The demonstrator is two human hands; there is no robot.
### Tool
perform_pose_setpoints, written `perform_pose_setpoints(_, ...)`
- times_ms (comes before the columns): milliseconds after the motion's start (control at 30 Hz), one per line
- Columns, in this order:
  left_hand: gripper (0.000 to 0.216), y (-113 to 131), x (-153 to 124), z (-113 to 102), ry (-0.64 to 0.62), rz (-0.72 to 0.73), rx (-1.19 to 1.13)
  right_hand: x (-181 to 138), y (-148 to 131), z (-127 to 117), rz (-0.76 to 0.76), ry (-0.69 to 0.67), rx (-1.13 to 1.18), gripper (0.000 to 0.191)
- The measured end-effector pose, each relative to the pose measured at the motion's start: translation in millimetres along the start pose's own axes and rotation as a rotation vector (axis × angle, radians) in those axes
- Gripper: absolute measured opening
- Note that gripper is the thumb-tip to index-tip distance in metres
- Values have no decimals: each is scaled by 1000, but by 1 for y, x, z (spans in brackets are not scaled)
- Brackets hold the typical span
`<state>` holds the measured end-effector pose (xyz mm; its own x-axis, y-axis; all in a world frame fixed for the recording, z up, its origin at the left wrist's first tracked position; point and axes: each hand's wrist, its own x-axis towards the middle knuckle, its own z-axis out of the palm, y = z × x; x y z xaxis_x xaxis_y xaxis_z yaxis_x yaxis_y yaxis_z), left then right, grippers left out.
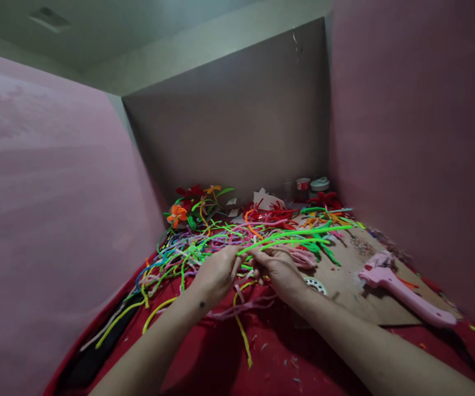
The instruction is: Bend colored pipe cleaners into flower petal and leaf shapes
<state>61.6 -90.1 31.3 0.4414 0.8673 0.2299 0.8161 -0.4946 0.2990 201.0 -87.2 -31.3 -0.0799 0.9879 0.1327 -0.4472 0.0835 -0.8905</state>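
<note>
Bright green pipe cleaners (291, 235) stretch out to the right from between my two hands. My left hand (220, 269) has its fingers closed in a pinch on their near ends. Right beside it, my right hand (277, 269) pinches the same green stems, its fingertips close to the left ones. Exactly where each finger grips is hard to make out. Under and behind the hands spreads a tangled heap of pipe cleaners (204, 242) in green, purple, pink, yellow and white. A pale pink bundle (303, 257) lies just past my right hand.
A pink glue gun (406, 294) rests on a cardboard sheet (347, 300) at right, near a white perforated disc (315, 285). Orange and red pipe-cleaner flowers (177, 215) stand at the back left. Jars (319, 185) stand at the back right. Red cloth (221, 363) covers the surface; pink walls enclose both sides.
</note>
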Motion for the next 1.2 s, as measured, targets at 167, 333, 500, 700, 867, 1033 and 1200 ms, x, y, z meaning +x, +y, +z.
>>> perform_pose_setpoints(167,25,-4,9,7,-146,-68,127,1,0,-2,-48,-36,-15,16)
perform_pose_setpoints(333,31,-15,18,7,-257,10,305,3,-2,-5,-110,-15,-44,20)
perform_pose_setpoints(500,27,-24,26,3,-212,73,304,9,-2,-8,-42,116,6,29)
perform_pose_setpoints(700,39,-68,35,-18,492,-128,-188,17,-13,-13,64,240,414,19)
perform_pose_setpoints(867,37,-75,31,1,86,-371,-920,18,-17,-15,108,233,489,16)
perform_pose_setpoints(1033,27,-28,23,25,-162,-164,-1138,14,-8,-12,173,171,514,15)
perform_pose_setpoints(1200,24,-7,23,41,-3,-192,-1300,11,1,-9,169,116,449,17)
